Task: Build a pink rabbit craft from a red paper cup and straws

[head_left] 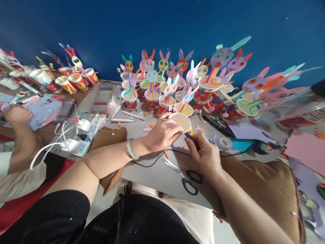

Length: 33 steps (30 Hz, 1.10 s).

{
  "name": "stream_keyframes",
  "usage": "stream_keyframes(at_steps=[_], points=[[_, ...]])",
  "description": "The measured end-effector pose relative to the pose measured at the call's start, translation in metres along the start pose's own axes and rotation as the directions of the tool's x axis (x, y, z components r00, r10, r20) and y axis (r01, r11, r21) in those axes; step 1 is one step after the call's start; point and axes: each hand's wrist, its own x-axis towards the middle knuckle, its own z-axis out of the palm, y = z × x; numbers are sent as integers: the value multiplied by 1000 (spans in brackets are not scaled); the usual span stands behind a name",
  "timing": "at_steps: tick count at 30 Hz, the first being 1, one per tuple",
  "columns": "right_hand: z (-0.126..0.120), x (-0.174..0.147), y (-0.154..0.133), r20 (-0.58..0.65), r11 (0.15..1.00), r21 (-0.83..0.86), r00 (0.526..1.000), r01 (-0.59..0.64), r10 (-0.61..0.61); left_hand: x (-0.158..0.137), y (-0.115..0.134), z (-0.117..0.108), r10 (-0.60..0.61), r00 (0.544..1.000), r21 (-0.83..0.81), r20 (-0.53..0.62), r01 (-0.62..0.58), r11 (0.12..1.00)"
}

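Observation:
My left hand (162, 134) grips a paper cup (180, 122), with its cream round end facing me. A bracelet sits on that wrist. Close beside the cup's lower right edge, my right hand (204, 152) is closed around a dark-handled tool (193, 140); its working end is mostly hidden. Below my hands lie scissors (181, 174) with black handles, blades apart. Just behind the held cup stands a decorated cup (183, 109) with a paper rabbit-like head on a strip.
Several more paper-headed cups (152, 95) crowd the back, against a blue wall. A power strip (82, 140) with white cables lies left, near another person's hand (17, 113). Right are a black marker (217, 125), a tape roll (223, 142), coloured paper (308, 149) and a brown cushion (264, 186).

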Motion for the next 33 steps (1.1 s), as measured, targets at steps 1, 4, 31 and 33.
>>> stream_keyframes(at_steps=[1, 4, 31, 33], points=[[0, -1, 0, -40, 997, -72, 999, 23, -26, 0, 0, 0, -1, 1000, 1, 11, 1, 1000], [-1, 0, -1, -24, 999, -41, 1000, 8, -9, 0, 0, 0, -3, 1000, 19, 10, 3, 1000], [-8, 6, -5, 127, 986, 159, 992, -39, 19, 9, 3, -10, -270, 958, -403, 95, 285, 870], [-10, 6, -5, 119, 990, 138, 993, -30, 13, 11, 1, -12, -319, 944, -433, 80, 321, 842]])
